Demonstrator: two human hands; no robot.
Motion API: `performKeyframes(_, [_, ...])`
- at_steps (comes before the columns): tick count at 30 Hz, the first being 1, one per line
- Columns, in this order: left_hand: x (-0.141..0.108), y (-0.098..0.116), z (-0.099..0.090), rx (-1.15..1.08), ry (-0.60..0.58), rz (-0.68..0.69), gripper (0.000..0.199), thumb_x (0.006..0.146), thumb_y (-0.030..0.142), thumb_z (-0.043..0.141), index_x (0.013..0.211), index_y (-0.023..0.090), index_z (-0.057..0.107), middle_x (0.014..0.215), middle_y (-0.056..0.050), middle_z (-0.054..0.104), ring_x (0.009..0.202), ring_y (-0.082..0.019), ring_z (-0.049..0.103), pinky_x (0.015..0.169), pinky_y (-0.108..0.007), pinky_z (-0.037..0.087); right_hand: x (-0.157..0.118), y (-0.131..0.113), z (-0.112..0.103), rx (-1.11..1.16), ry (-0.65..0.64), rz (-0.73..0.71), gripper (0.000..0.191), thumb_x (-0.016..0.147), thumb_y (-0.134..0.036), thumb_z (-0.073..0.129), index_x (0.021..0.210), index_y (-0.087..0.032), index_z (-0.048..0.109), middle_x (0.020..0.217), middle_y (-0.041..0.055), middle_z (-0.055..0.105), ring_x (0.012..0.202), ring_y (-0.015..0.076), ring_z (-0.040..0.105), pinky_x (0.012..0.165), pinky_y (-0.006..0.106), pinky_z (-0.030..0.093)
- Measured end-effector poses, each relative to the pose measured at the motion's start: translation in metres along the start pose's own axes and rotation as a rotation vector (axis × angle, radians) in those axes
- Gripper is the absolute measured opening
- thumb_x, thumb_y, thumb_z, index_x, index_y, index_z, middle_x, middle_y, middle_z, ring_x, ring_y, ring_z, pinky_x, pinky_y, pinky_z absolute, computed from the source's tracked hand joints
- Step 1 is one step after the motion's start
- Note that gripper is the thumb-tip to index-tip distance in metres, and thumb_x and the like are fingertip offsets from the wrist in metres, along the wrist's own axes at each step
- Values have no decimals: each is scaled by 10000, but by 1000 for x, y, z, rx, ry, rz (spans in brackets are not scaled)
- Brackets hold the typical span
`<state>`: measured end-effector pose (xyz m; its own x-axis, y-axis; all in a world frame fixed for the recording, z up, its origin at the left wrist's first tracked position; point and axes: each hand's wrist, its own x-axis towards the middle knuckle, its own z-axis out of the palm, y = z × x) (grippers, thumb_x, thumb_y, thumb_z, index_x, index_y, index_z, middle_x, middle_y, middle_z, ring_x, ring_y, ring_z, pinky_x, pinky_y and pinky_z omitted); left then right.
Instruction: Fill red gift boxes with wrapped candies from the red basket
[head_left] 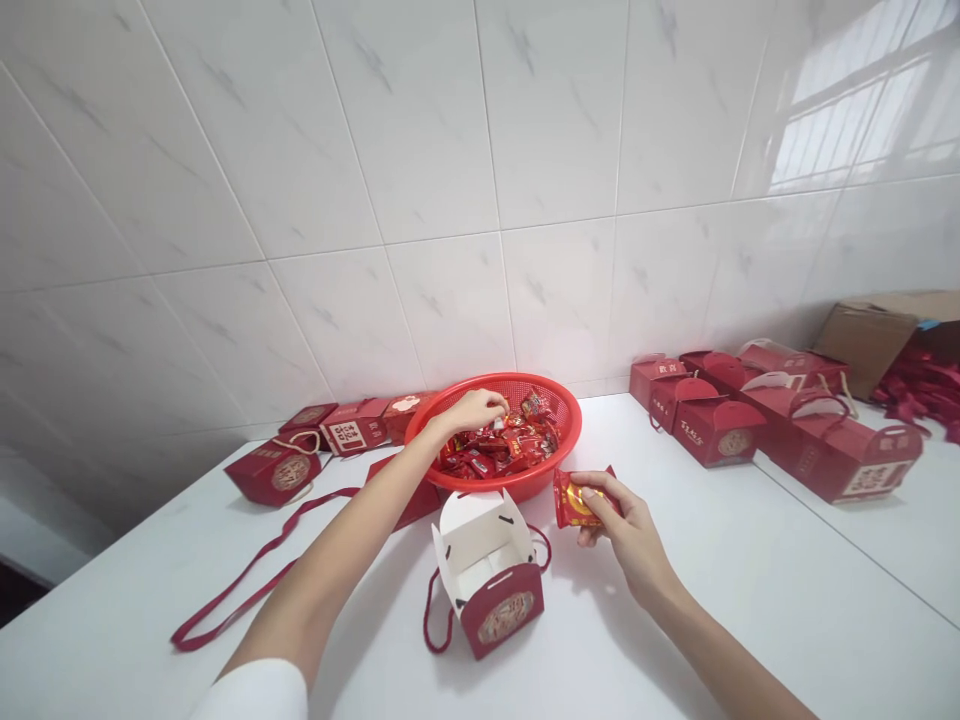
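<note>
My left hand [477, 410] reaches over a red plastic basket [568, 440] filled with small red wrapped sweets [517, 445]. Its fingers are curled together just above the sweets; whatever they pinch, if anything, is too small to make out. In front of the basket stands an open gift box [501, 612], dark red outside and white inside, with red cord handles at its sides. The bottom that I can see inside it is white. To the right of this box, my right hand [615, 510] is closed on a red and gold snack packet [574, 500], held above the table.
Closed red gift boxes [274, 470] stand at the back left, and several more boxes [724, 425] at the right. A red ribbon [225, 635] lies on the white table [660, 660]. A cardboard box [862, 340] of red material sits far right, beside the tiled wall [555, 290].
</note>
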<state>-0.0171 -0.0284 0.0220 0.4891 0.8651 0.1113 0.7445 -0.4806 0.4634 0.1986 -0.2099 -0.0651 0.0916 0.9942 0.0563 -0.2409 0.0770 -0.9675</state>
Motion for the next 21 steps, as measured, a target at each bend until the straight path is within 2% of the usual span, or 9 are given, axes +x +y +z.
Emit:
performKeyframes(2, [5,-4,5,52,-41,-13,283,740,151,592,962,159,767,1158,-96,724,1156,-289,613,1005,-333,447,-1,1,2,-13,-8,4,527,677,-600,748,968,-163,699,623,-1,653,441,150,591,496,291,477])
performKeyframes(4, [12,-1,17,64,-118,1,355,738,173,644,1073,193,760,1269,-71,695,1232,-273,582,1036,-300,424,-1,2,3,-28,-14,9,521,677,-595,745,964,-162,700,642,4,660,440,150,588,495,296,477])
performKeyframes(6, [21,4,32,53,-223,17,414,707,219,721,1119,232,751,1267,-45,705,1177,-255,623,984,-275,456,-1,3,4,-46,-15,10,517,679,-592,740,962,-161,701,671,11,668,439,147,583,495,300,479])
performKeyframes(9, [33,8,49,34,-315,7,425,576,194,804,998,232,780,1069,-51,765,1007,-278,680,857,-292,495,0,5,4,-74,-6,4,504,682,-585,738,956,-163,705,720,19,679,439,139,576,502,307,489])
performKeyframes(11, [38,4,52,-1,-310,-10,308,542,191,813,848,206,778,863,-40,757,882,-279,684,774,-301,493,1,5,2,-81,-3,-2,495,690,-578,736,961,-165,706,725,21,681,445,138,575,507,309,496])
performKeyframes(13, [37,-2,47,-78,-275,-13,217,561,262,821,751,185,748,725,-12,703,783,-250,666,706,-291,479,2,5,0,-80,-7,-5,489,700,-573,731,972,-168,706,706,19,679,455,143,579,509,308,499])
performKeyframes(18, [24,-10,26,-360,-167,33,401,665,515,780,785,141,700,711,-19,663,670,-178,609,616,-280,459,2,6,-1,-64,-10,3,489,693,-570,743,974,-171,706,656,7,661,451,152,584,500,308,498])
performKeyframes(21, [21,-1,21,-489,-107,83,485,639,582,797,773,132,675,727,-29,662,682,-167,607,669,-297,474,2,6,-1,-39,-3,13,513,670,-592,761,956,-168,715,674,8,660,443,147,579,490,305,490])
